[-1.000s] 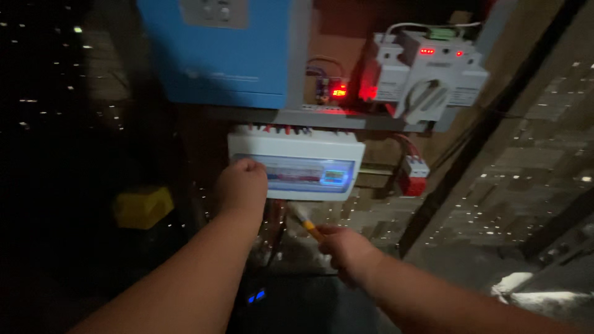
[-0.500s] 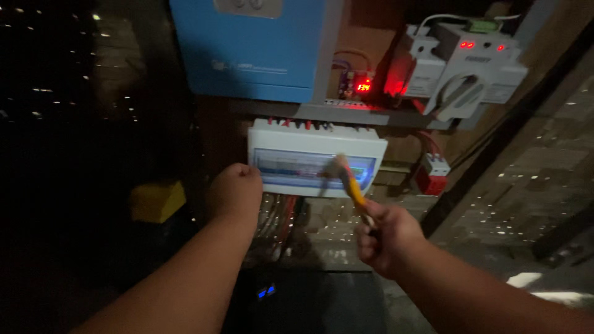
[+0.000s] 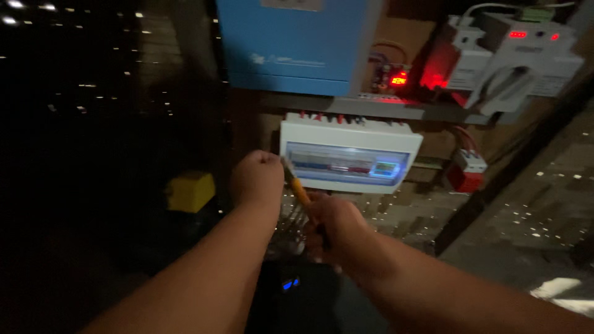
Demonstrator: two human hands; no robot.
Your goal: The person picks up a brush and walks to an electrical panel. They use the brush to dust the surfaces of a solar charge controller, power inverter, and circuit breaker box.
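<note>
Left hand (image 3: 258, 178) fisted, fingers together, just left of white breaker box (image 3: 348, 137); right hand (image 3: 332, 224) below it, clamped on orange-handled screwdriver (image 3: 298, 190).

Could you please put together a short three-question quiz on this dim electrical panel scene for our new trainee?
1. True or false: the right hand holds an orange-handled tool.
2. Which part of the white breaker box is the left hand beside? A: its left edge. B: its right edge. C: its top.
3. What colour is the large cabinet mounted above the breaker box?

Key
1. True; the tool's tip points up towards the left hand.
2. A; the left hand is a closed fist, and what it grips cannot be made out.
3. Blue.
</note>
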